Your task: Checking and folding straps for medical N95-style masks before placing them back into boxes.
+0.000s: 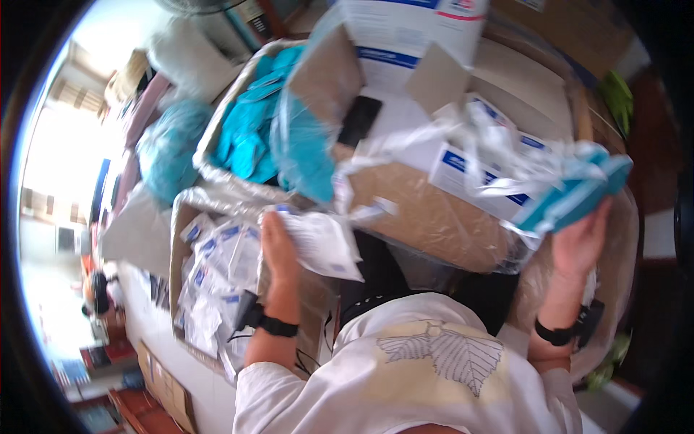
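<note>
My left hand is closed on a white printed packet, its fingers mostly hidden behind it. Just beyond that hand stands a lined box of similar white-and-blue packets. Over on the right, my right hand grips a folded teal item that looks like thin fabric; its exact kind I cannot make out. Crumpled white plastic wrappers lie beside the teal item, over a white-and-blue carton.
A lined container full of teal pieces stands at the far left. A dark phone lies among cardboard at the centre. A brown cardboard box wrapped in clear plastic sits in front of me. A teal bundle is farther left.
</note>
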### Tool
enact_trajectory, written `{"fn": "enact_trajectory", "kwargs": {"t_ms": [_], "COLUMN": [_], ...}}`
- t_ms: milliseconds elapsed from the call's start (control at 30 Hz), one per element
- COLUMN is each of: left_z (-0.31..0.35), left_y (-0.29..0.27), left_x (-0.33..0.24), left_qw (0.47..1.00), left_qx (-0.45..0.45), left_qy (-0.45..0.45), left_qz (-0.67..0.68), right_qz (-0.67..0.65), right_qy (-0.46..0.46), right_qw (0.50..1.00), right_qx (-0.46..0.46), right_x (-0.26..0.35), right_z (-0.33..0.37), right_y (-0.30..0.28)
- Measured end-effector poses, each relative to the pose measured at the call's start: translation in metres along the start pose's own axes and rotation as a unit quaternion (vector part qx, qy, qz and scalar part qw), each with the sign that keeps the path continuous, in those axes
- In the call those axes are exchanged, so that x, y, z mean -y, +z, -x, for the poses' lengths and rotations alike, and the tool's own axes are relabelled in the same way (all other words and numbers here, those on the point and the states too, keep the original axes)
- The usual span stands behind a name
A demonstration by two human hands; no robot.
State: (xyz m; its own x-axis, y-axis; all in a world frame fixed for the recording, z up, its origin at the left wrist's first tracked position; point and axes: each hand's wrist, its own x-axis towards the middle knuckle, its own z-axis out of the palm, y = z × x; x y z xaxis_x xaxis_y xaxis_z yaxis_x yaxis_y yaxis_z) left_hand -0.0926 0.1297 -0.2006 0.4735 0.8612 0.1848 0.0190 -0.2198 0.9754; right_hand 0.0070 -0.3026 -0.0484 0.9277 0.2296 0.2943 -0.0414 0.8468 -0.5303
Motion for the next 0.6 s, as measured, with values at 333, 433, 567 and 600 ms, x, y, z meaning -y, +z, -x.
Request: {"fn": "enact_trajectory", "kwargs": {"t_ms": [333,433,567,600], "left_z": [-0.140,-0.144,-0.139,-0.127], "left_y": [-0.291,-0.279,-0.185,-0.139], "left_x": [0.113,0.112,0.048,0.022], "left_qw": [0.877,0.819,0.928,0.976], "left_qx": [-0.180,-0.275,-0.160,-0.066], "left_qy": [-0.219,-0.060,0.170,0.160], "left_qz": [-0.389,-0.500,-0.292,-0.128], "right_qz": [0.175,0.234,0.263,0.275], "right_qy": [0.078,0.048,0.046,0.044], "right_qw": [0.962,0.948,0.942,0.942], "right_qx": [-0.193,-0.209,-0.201,-0.186], "right_x": [-0.010,-0.019,-0.036,-0.041], "right_z": [0.006,0.010,0.013,0.013], "right_y": [0.003,-0.001,0.015,0.022]}}
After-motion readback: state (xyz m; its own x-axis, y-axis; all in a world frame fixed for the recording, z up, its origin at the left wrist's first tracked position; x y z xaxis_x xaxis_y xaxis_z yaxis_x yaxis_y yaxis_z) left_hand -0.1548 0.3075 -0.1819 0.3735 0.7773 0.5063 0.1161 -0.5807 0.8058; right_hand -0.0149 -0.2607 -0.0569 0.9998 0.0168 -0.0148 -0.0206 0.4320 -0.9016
